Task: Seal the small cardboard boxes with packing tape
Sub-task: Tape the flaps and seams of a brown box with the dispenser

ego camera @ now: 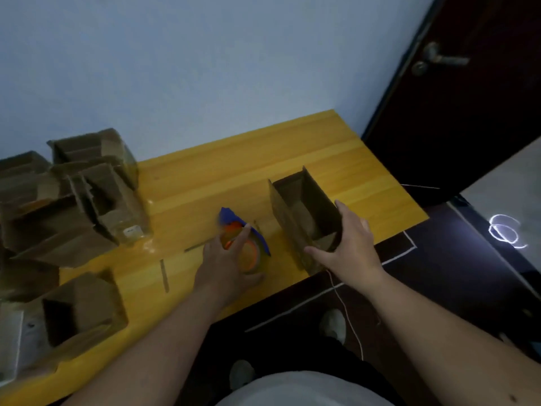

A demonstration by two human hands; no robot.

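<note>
An open small cardboard box (295, 212) stands near the right end of the yellow table (263, 159), its flaps up. My right hand (349, 244) grips its near right corner, thumb along the front edge. Left of it lies a blue and orange tape dispenser (248, 244) with a roll of packing tape. My left hand (225, 265) grips the dispenser from above, fingers curled over the roll. The dispenser looks blurred.
A pile of several open cardboard boxes (73, 200) crowds the table's left end, and another open box (79, 309) sits at the near left. Thin cardboard strips (164, 275) lie beside the dispenser. A dark door (468, 83) stands at the right. Dark floor lies below.
</note>
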